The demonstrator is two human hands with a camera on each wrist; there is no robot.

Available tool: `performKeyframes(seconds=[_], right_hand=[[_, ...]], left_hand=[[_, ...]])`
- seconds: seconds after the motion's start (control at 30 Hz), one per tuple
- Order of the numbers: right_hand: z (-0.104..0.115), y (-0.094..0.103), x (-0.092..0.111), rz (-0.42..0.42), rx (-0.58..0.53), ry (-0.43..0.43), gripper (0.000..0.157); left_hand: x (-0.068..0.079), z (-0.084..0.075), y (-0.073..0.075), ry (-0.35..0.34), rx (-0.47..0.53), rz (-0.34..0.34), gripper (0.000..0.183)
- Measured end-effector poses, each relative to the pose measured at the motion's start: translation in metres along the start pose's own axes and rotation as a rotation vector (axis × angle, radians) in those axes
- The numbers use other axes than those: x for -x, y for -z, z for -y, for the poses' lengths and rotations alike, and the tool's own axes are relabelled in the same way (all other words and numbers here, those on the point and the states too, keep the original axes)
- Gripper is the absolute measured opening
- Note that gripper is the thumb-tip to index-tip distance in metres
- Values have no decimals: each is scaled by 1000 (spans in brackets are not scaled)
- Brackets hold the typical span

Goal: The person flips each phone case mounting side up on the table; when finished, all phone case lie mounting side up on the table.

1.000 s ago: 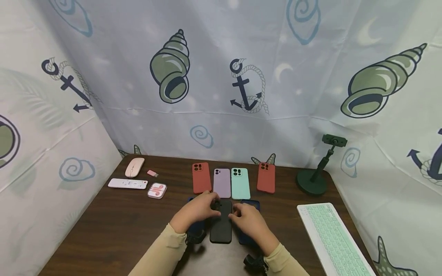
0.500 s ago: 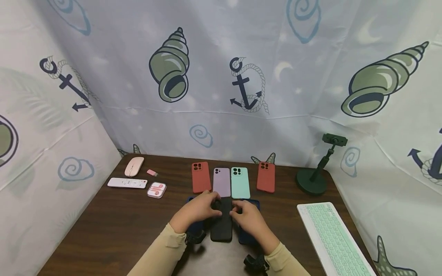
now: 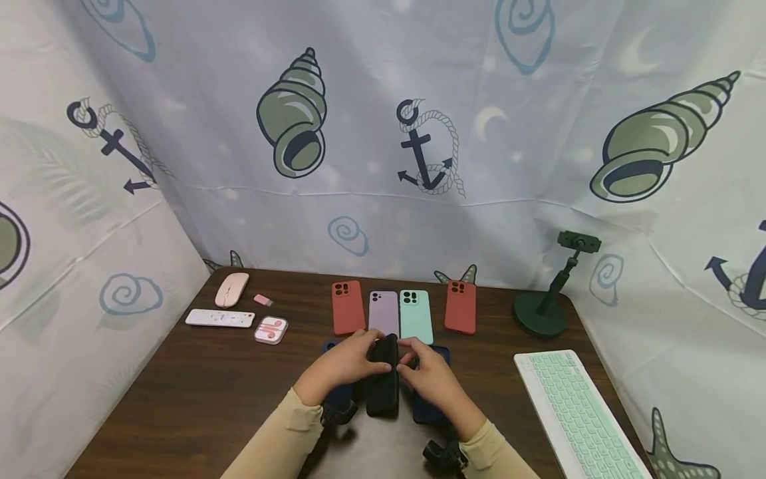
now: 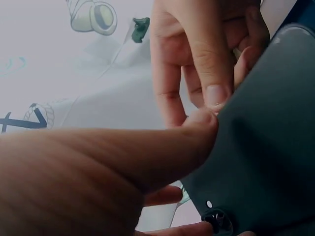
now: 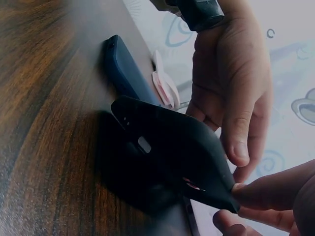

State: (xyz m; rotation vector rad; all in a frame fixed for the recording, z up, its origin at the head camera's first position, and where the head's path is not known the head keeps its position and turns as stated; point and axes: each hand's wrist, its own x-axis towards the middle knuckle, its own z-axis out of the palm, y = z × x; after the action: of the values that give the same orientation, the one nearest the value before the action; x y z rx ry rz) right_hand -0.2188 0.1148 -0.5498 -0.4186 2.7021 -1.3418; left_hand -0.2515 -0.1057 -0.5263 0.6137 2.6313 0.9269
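In the head view my left hand (image 3: 347,362) pinches the upper left part of a black phone case (image 3: 382,389). Across from it, my right hand (image 3: 427,372) pinches the case's right edge near the top. The black phone case (image 5: 172,137) is tilted with its top end off the dark wood table (image 5: 54,147), as the right wrist view shows. In the left wrist view both thumbs meet at one edge of the case (image 4: 275,118), close to its camera cutouts. Dark blue phone cases lie on both sides, the left one (image 3: 340,397) partly hidden by my arm.
Behind the hands lie a red case (image 3: 348,307), a purple case (image 3: 383,311), a mint case (image 3: 416,316) and another red case (image 3: 461,307). A mouse (image 3: 232,289), remote (image 3: 220,318) and earphone box (image 3: 271,330) sit left; a green stand (image 3: 540,316) and keyboard (image 3: 577,406) right.
The black phone case has gone from lying nearly flat to tilted, with its top end and right edge raised. Both hands have kept nearly the same place, fingers shifting slightly along the edge.
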Motion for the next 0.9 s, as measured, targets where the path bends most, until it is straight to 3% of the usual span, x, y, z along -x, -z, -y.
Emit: performKeyframes(seconds=[0.3, 0.67, 0.9], right_hand=[[1, -1, 1, 18, -22, 10, 49], [1, -3, 2, 52, -33, 48, 56], [-1, -6, 1, 35, -12, 23, 53]], left_hand=[[0, -2, 0, -22, -9, 21, 91], [0, -1, -2, -35, 26, 51, 98], [2, -2, 3, -25, 32, 54, 97]])
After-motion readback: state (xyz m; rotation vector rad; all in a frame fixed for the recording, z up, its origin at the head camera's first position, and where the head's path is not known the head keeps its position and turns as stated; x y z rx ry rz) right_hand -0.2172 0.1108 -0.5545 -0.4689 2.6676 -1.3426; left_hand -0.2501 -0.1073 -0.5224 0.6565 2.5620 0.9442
